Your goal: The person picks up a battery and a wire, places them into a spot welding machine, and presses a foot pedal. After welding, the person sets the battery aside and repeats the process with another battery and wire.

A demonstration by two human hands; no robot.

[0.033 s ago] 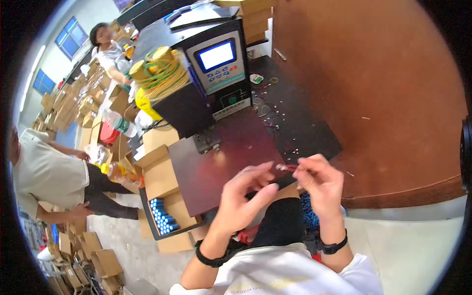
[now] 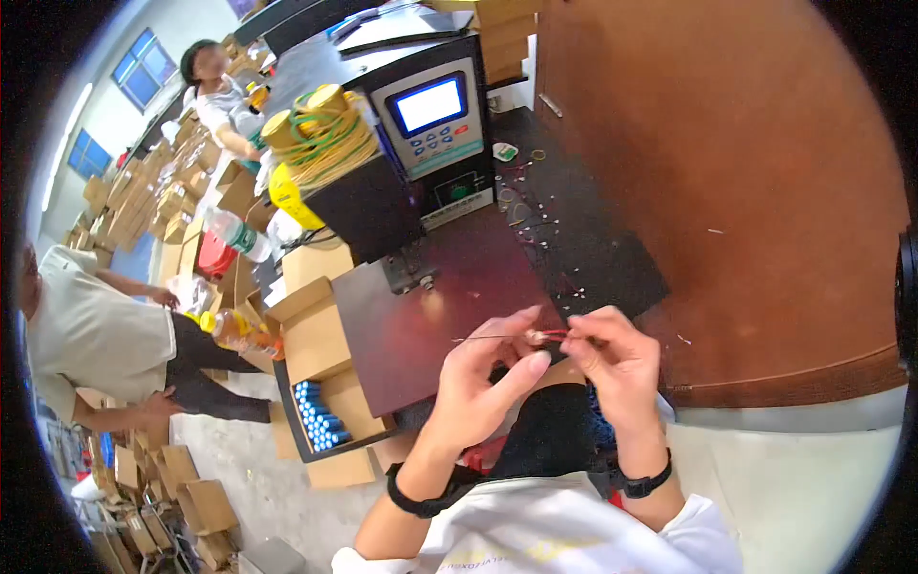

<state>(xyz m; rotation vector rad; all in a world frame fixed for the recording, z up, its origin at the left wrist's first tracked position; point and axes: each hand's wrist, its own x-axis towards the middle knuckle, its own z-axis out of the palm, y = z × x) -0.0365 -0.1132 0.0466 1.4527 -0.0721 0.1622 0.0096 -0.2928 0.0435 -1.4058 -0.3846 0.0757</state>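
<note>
Both of my hands are raised above the near edge of the dark red work plate (image 2: pixel 382 340). My right hand (image 2: pixel 617 364) pinches a short lead of thin red wires (image 2: pixel 555 335) between thumb and fingertips. A small whitish connector (image 2: pixel 535 337) sits at the lead's left end. Around that end curves my left hand (image 2: pixel 478 383), thumb and forefinger apart; any contact with the connector is too small to make out. One thin dark wire (image 2: pixel 478 338) sticks out leftward past the left fingers.
Behind the plate stands a black machine with a lit screen (image 2: pixel 427 107), green-yellow wire coiled on it. More small leads (image 2: pixel 545 225) lie on the black mat at right. An open carton of blue cylindrical cells (image 2: pixel 320 416) is at left. Two other people stand farther left.
My left hand has come closer to the connector, and the thin dark wire now shows to its left. The right hand keeps its pinch. The whole view has shifted slightly.
</note>
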